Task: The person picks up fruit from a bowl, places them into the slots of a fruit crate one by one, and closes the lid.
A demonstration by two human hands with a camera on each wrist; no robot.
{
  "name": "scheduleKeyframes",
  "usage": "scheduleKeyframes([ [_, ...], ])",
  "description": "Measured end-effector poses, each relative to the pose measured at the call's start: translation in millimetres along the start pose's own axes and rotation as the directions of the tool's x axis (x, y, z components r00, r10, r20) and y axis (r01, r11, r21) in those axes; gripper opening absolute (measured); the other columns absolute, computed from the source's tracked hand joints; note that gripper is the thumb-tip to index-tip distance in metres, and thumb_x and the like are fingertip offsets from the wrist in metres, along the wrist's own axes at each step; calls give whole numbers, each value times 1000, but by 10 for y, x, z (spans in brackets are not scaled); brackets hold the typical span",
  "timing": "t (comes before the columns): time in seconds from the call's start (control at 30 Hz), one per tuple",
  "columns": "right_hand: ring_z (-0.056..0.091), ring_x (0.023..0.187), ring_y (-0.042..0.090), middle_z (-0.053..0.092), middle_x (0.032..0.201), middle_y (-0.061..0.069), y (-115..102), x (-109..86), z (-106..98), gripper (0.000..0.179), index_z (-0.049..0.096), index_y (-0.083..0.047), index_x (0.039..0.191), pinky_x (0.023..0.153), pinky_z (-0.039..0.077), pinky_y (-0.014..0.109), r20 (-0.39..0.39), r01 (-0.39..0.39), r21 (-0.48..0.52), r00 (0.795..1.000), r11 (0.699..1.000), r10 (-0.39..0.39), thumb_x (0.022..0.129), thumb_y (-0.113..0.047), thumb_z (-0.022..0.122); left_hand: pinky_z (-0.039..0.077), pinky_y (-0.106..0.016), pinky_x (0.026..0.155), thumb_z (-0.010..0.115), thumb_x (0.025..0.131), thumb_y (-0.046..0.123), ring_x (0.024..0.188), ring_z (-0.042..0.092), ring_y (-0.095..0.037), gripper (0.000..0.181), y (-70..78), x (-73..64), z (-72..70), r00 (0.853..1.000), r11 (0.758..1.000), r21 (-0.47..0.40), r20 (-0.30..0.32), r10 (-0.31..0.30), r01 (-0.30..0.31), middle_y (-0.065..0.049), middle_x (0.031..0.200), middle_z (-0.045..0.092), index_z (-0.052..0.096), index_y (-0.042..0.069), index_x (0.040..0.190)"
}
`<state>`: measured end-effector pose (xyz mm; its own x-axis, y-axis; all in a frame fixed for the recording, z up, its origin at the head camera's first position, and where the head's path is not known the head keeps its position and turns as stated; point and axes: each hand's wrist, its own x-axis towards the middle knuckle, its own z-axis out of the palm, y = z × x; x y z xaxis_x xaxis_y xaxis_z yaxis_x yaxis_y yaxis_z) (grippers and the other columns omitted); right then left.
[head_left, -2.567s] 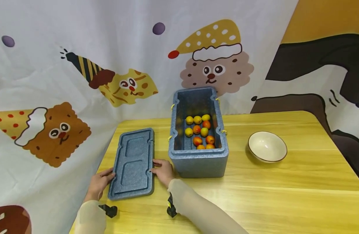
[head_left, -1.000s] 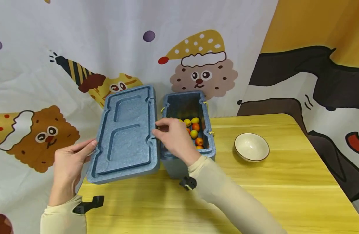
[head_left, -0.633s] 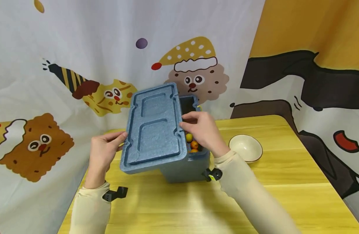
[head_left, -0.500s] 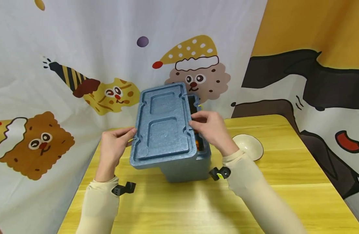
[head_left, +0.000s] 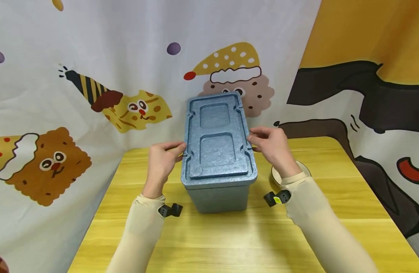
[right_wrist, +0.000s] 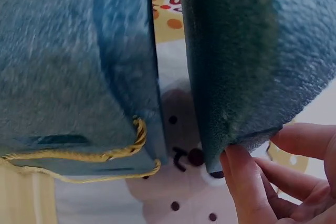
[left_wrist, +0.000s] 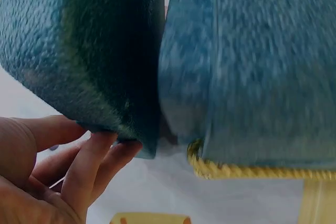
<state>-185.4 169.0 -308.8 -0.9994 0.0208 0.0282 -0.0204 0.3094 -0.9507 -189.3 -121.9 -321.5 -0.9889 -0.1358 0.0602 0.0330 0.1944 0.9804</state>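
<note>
A blue-grey foam lid (head_left: 216, 148) is held over the matching foam box (head_left: 217, 199), roughly lined up with its top. My left hand (head_left: 164, 161) grips the lid's left edge between thumb and fingers; my right hand (head_left: 272, 148) grips the right edge. Both wrist views show a gap between the lid (left_wrist: 42, 35) and the box (left_wrist: 262, 77), so the two are apart there. Yellow cord (right_wrist: 79, 155) runs along the box's side in the right wrist view. The fruit inside the box is hidden beneath the lid.
A cream bowl (head_left: 276, 177) with a dark rim stands on the table right of the box, partly hidden by my right wrist. The yellow wood-grain table (head_left: 209, 242) meets a printed cloth backdrop (head_left: 137, 45) behind the box.
Both hands have lifted the lid from the table left of the box and carried it right, over the box. The round yellow and orange fruit has gone out of sight under it.
</note>
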Motion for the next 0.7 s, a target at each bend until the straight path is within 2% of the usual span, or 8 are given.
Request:
scheduleKeyframes([
  [0.23, 66, 98, 22, 60, 127, 21, 81, 18, -65, 39, 62, 6, 128, 79, 55, 31, 3, -24, 18, 1000, 1000, 24, 96, -16, 63, 56, -31, 72, 72, 89, 6, 88, 69, -24, 25, 25, 72, 83, 997, 999, 28, 70, -18, 16, -19, 106, 70, 72, -6, 110],
  [0.33, 66, 91, 15, 62, 122, 20, 32, -32, -65, 36, 64, 4, 127, 78, 54, 28, -49, 28, 40, 998, 999, -26, 96, -14, 63, 56, -30, 74, 71, 90, 5, 90, 69, -24, 29, 78, 71, 77, 995, 1000, 19, 104, -4, 2, -19, 109, 69, 70, -6, 116],
  [0.4, 65, 87, 11, 64, 116, 17, -35, -78, -65, 33, 67, 2, 124, 76, 54, 24, -121, 115, 21, 986, 993, -111, 95, -13, 65, 55, -30, 76, 69, 90, 4, 95, 69, -25, 31, 136, 63, 61, 992, 999, -7, 118, 32, -32, -20, 113, 68, 67, -6, 120],
  [0.47, 62, 83, 10, 66, 107, 13, -118, -127, -62, 28, 71, 0, 119, 74, 50, 18, -213, 228, -26, 950, 973, -229, 93, -9, 68, 55, -29, 78, 68, 91, 2, 102, 67, -25, 35, 216, 44, 42, 989, 996, -27, 120, 87, -85, -20, 117, 67, 65, -6, 125],
  [0.53, 60, 86, 11, 66, 103, 10, -179, -161, -51, 26, 73, -2, 116, 71, 45, 18, -297, 344, -62, 890, 937, -346, 91, -5, 69, 54, -28, 79, 67, 91, 1, 106, 66, -24, 38, 289, 25, 31, 981, 987, -13, 109, 159, -158, -20, 120, 65, 62, -5, 128],
  [0.6, 59, 88, 13, 67, 101, 9, -213, -172, -31, 27, 73, -3, 116, 70, 43, 20, -365, 431, -74, 827, 899, -427, 89, 0, 69, 53, -26, 80, 67, 91, 0, 109, 65, -21, 40, 354, -7, 34, 968, 970, 9, 79, 240, -241, -18, 124, 63, 60, -3, 131],
  [0.67, 58, 90, 14, 67, 100, 9, -227, -169, -8, 30, 73, -4, 117, 69, 43, 21, -419, 498, -45, 778, 866, -469, 88, 4, 69, 53, -25, 81, 67, 91, 1, 109, 64, -18, 41, 394, -37, 51, 939, 938, 51, 33, 342, -343, -16, 125, 63, 60, -1, 131],
  [0.7, 59, 90, 14, 67, 100, 9, -227, -164, 1, 30, 73, -4, 117, 69, 43, 20, -443, 522, -14, 761, 853, -474, 88, 5, 69, 52, -25, 81, 68, 91, 0, 109, 64, -17, 41, 405, -50, 64, 917, 915, 66, 6, 399, -398, -15, 124, 63, 60, -1, 130],
])
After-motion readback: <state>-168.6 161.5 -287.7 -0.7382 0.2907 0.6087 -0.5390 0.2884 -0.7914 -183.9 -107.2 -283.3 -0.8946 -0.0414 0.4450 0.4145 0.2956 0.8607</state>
